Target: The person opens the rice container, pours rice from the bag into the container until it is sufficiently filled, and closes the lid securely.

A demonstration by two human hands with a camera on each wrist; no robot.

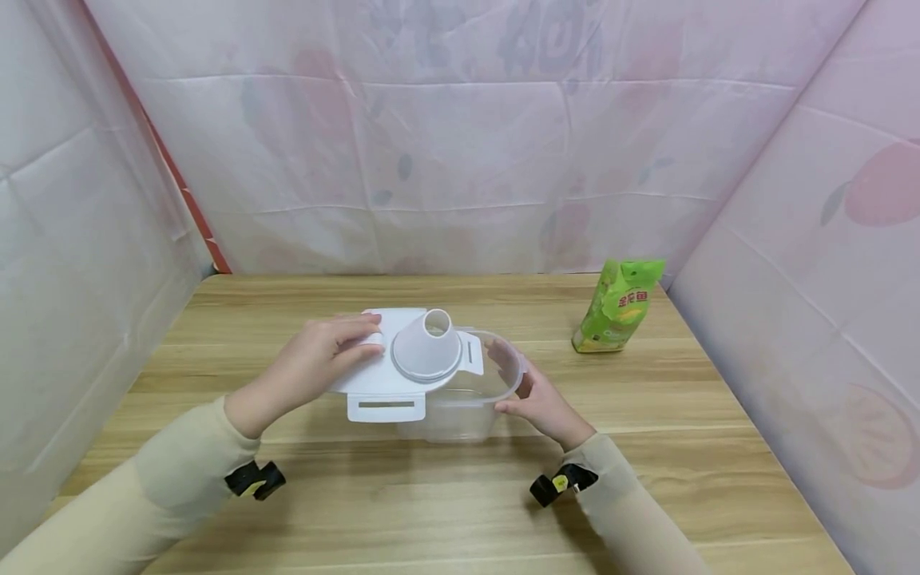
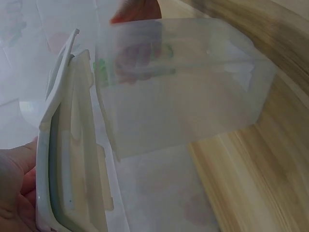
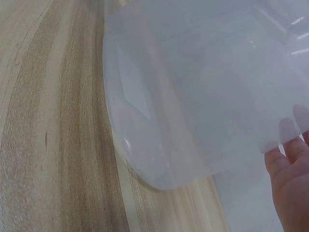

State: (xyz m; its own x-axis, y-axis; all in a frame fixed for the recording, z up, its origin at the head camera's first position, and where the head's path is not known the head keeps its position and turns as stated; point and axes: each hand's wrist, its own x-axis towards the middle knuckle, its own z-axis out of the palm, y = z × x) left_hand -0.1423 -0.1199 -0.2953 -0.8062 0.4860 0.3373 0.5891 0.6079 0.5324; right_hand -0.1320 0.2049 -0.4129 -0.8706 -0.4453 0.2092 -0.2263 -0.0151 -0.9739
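In the head view my left hand point(image 1: 309, 363) grips a white plastic lid point(image 1: 384, 375) by its left part, fingers on a small raised piece. A cone-shaped spout point(image 1: 424, 351) rises from the lid, and slotted flaps point(image 1: 386, 407) stick out at its edges. Beneath and to the right is a clear plastic container point(image 1: 460, 423), its right side uncovered. My right hand point(image 1: 542, 407) holds the container near its rim at the right. The left wrist view shows a gap between the lid point(image 2: 72, 145) and the open mouth of the container point(image 2: 193, 87).
A green printed bag point(image 1: 620, 311) stands upright on the wooden table point(image 1: 460, 519), toward the back right. Pale fabric point(image 1: 460, 152) with fruit prints hangs behind the table and on both sides.
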